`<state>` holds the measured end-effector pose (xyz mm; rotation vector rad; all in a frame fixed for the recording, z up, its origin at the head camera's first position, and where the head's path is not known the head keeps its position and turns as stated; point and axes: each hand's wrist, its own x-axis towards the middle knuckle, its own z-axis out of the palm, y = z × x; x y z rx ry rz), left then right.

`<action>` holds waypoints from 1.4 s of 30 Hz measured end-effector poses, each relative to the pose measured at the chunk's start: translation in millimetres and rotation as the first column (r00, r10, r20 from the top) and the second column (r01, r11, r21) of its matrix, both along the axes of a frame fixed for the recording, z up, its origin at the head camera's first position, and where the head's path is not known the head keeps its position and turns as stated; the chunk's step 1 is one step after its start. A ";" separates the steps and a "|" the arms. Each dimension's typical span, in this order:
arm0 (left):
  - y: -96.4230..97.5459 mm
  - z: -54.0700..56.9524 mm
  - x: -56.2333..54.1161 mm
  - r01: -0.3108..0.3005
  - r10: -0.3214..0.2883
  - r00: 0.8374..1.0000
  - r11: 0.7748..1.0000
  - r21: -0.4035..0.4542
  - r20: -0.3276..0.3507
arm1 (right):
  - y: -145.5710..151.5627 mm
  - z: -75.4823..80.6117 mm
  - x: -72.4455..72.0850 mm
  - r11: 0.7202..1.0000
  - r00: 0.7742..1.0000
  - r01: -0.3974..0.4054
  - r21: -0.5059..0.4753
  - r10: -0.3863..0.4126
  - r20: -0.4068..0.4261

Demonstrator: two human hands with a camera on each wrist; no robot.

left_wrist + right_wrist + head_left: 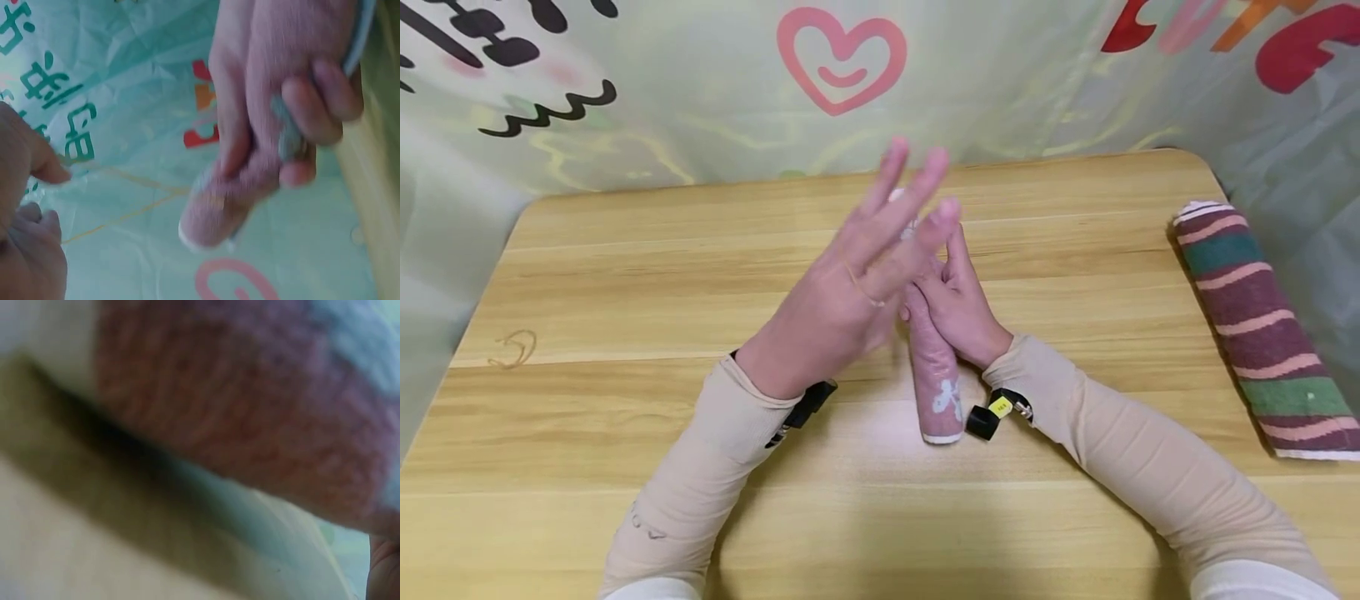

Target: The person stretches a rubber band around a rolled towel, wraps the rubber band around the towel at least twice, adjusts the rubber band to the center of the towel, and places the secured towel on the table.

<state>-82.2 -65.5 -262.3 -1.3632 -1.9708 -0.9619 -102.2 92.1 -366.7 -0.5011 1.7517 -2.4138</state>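
A rolled pink towel (934, 358) with pale floral patches and a white edge lies lengthwise in front of me, one end toward me. My right hand (958, 312) grips it around its upper part; the curled fingers (312, 119) show in the left wrist view. My left hand (842, 292) is raised above and left of the towel, its fingers spread and extended. A thin yellow rubber band (134, 181) stretches from the left hand's fingers to the towel's far end. In the right wrist view the towel (237, 406) fills much of the frame, blurred.
Another rolled towel (1262, 333), striped in maroon, green and pink, lies at the table's right side. Loose rubber bands (514, 348) lie at the left. A printed cloth (700, 100) hangs behind the wooden table (625, 433).
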 end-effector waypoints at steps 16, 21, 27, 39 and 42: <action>-3.7 -3.3 -1.5 -0.518 0.578 0.790 0.807 -0.284 0.202 | 1.6 2.1 -0.1 0.999 0.999 -0.007 -0.046 0.009 0.039; -2.1 -7.6 -0.9 -0.465 0.540 0.775 0.839 -0.284 0.328 | 1.9 1.2 -0.2 1.000 0.999 0.013 -0.023 -0.012 0.035; 0.3 -12.3 -3.1 -0.388 0.481 0.738 0.876 -0.286 0.472 | 2.7 0.0 -0.4 0.999 0.999 0.036 -0.029 -0.035 0.028; -8.4 -19.5 -22.2 -0.360 0.446 0.558 0.890 -0.280 0.700 | 3.0 0.5 -2.1 0.996 0.999 0.042 -0.081 -0.040 0.026; -8.9 -22.1 -25.3 -0.346 0.442 0.529 0.892 -0.291 0.725 | 2.9 0.2 -1.9 0.996 0.999 0.037 -0.081 -0.035 0.019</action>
